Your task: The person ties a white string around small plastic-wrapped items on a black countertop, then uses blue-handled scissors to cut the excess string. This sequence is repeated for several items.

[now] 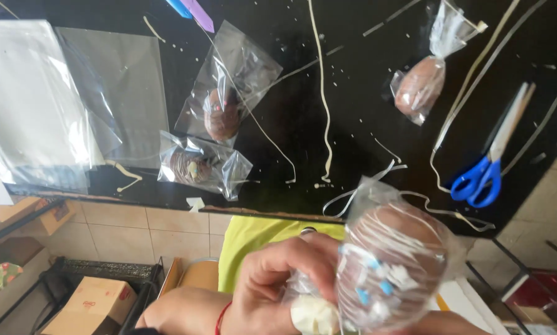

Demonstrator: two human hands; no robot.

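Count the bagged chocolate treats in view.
4: one held in the left hand at the bottom, two on the black table's left-centre, one tied at upper right. None seems hidden.

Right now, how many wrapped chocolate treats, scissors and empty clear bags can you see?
Wrapped chocolate treats: 4
Scissors: 1
Empty clear bags: 2
Total: 7

Four bagged chocolate eggs (393, 267), one pair of blue-handled scissors (486, 167), two empty clear bags (114, 93).
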